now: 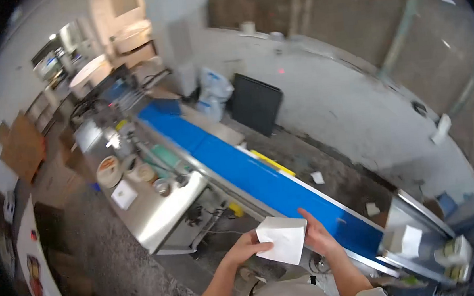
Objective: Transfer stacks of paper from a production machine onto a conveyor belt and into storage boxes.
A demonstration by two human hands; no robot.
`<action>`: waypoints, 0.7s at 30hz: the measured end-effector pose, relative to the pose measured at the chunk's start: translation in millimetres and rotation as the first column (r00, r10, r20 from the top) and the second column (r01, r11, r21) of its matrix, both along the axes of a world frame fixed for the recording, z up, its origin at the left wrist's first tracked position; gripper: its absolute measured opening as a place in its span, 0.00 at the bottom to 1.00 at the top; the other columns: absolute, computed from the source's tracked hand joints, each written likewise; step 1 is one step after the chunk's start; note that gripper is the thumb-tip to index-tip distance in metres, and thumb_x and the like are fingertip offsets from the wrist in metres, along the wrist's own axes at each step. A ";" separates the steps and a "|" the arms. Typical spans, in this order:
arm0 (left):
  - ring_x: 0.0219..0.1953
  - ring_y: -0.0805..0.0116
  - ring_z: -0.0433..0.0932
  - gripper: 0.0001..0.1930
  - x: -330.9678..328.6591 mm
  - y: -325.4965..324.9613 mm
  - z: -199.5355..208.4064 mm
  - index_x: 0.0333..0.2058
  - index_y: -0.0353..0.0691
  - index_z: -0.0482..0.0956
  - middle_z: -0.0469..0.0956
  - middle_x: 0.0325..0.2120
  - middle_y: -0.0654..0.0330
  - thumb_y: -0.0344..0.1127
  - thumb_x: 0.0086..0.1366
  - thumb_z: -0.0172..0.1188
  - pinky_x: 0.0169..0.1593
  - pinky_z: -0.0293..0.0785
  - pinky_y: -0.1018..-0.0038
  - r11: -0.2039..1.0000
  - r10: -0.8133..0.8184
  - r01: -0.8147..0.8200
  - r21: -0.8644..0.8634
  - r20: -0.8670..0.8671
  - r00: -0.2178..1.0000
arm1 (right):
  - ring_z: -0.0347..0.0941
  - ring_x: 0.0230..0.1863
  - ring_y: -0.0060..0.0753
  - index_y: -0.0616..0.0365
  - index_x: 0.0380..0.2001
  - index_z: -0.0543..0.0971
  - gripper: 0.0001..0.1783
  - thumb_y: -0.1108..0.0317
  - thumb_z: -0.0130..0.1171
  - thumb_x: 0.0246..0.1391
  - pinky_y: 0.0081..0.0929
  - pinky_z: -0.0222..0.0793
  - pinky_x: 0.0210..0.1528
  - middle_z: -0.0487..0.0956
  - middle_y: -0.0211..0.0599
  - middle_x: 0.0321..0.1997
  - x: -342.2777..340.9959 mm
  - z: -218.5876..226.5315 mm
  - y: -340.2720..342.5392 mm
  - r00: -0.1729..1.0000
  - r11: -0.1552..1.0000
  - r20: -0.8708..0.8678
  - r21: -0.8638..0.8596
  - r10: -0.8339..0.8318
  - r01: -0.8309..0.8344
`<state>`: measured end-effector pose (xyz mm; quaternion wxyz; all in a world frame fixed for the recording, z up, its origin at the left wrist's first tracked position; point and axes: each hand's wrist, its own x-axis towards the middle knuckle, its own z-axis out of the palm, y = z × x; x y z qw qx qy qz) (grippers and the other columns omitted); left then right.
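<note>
In front of my body, over the near side of the blue conveyor belt [233, 162], is a white block-shaped box [283, 243]. My left hand [245, 249] grips its left side, the thumb lying across the near face and the other fingers partly hidden. On the opposite side my right hand [318, 236] is held up with fingers stretched out and the palm facing the box. Blur hides whether that hand touches it. Further right, another white box [403, 240] sits at the belt's near end.
Left of the belt stands a steel table [164, 218] bearing a round tub [109, 171], small containers and a white card [124, 195]. More white packs [453, 252] are at the far right. A dark panel [255, 103] leans by the wall beside a white sack [213, 93].
</note>
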<state>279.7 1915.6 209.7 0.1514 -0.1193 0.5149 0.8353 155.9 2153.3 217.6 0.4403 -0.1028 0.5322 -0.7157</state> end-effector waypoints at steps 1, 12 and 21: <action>0.49 0.72 0.74 0.29 15.7 -25.8 -3.9 0.55 0.33 0.69 0.75 0.49 0.59 0.33 0.57 0.67 0.52 0.70 0.72 0.999 0.027 -0.029 -0.024 -0.051 0.998 | 0.54 0.69 0.43 0.61 0.69 0.45 0.54 0.50 0.64 0.51 0.37 0.49 0.68 0.54 0.49 0.70 3.2 -7.9 -29.4 0.978 0.993 -0.184 -0.035 0.101 -0.109; 0.52 0.67 0.73 0.30 112.6 -218.8 -27.7 0.62 0.33 0.60 0.73 0.52 0.53 0.30 0.63 0.60 0.53 0.70 0.71 0.702 0.711 -0.708 -0.073 0.020 0.703 | 0.73 0.51 0.35 0.59 0.60 0.66 0.41 0.75 0.69 0.39 0.32 0.69 0.54 0.76 0.39 0.50 -63.2 7.4 -332.3 0.944 0.969 -0.231 0.134 0.236 -0.209; 0.39 0.66 0.75 0.23 246.3 -234.3 -193.2 0.53 0.40 0.69 0.78 0.38 0.58 0.42 0.62 0.60 0.47 0.70 0.65 0.610 0.770 -0.456 -0.649 0.347 0.536 | 0.76 0.44 0.29 0.56 0.49 0.71 0.27 0.64 0.68 0.46 0.28 0.75 0.36 0.77 0.36 0.45 -271.3 -90.0 -766.9 0.999 0.986 -0.018 -0.166 -0.031 0.027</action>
